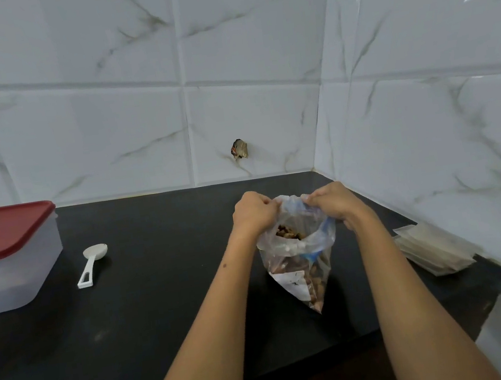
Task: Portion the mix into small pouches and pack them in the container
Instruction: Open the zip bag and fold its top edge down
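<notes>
Item: bag of mix, upright on the counter, mouth pinched at the rim by my left hand and right hand. Container, lid on, far left; scoop beside it; small pouches stacked right, by the wall. Risk: pulling the rim unevenly could tip the bag and spill mix.
</notes>
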`<control>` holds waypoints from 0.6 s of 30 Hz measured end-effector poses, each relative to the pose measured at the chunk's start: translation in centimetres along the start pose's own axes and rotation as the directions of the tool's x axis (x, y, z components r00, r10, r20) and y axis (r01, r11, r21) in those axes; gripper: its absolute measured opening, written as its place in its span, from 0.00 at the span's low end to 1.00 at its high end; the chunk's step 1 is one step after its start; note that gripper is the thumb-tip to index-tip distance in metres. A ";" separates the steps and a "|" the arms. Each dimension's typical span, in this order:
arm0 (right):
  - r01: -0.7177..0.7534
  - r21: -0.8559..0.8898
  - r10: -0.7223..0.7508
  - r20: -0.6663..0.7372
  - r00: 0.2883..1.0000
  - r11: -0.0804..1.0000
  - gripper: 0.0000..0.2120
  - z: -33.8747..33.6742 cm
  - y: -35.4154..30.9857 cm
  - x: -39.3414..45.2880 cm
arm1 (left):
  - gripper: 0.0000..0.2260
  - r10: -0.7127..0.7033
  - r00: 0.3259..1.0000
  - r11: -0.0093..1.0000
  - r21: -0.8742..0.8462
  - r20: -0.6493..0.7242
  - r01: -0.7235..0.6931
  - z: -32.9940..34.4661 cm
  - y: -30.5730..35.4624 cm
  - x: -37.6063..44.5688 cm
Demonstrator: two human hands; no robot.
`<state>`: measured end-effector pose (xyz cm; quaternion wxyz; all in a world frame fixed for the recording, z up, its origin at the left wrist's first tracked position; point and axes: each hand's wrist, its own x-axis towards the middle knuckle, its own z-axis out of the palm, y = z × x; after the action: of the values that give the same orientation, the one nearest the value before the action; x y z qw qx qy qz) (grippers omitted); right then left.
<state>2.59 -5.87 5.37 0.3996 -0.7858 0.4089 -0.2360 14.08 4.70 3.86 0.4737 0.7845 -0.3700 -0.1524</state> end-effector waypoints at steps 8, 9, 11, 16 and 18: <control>-0.382 0.320 0.309 0.257 0.916 0.867 0.09 0.8 -0.2 1.7 | 0.12 -0.376 0.873 0.730 -0.481 0.311 0.486 -0.2 -0.4 1.2; -0.402 0.309 0.333 0.253 0.909 0.862 0.10 1.0 0.0 1.7 | 0.14 -0.398 0.847 0.666 -0.524 0.352 0.531 0.0 -0.5 1.1; -0.408 0.296 0.346 0.241 0.907 0.864 0.11 1.4 0.3 1.6 | 0.16 -0.437 0.819 0.559 -0.601 0.373 0.572 0.2 -0.9 0.9; -0.231 0.181 0.228 0.038 0.973 0.956 0.24 2.0 0.2 1.4 | 0.13 -0.427 0.884 0.678 -0.579 0.192 0.453 0.9 -2.2 0.9; -0.150 -0.050 0.143 -0.121 0.982 0.987 0.30 1.4 -0.2 0.3 | 0.21 -0.360 0.933 0.858 -0.395 -0.005 0.329 0.8 -2.3 0.3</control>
<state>3.81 -5.43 4.76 0.3678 -0.7499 0.4950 -0.2393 14.81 4.67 1.52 0.5987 0.7339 -0.1672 -0.2740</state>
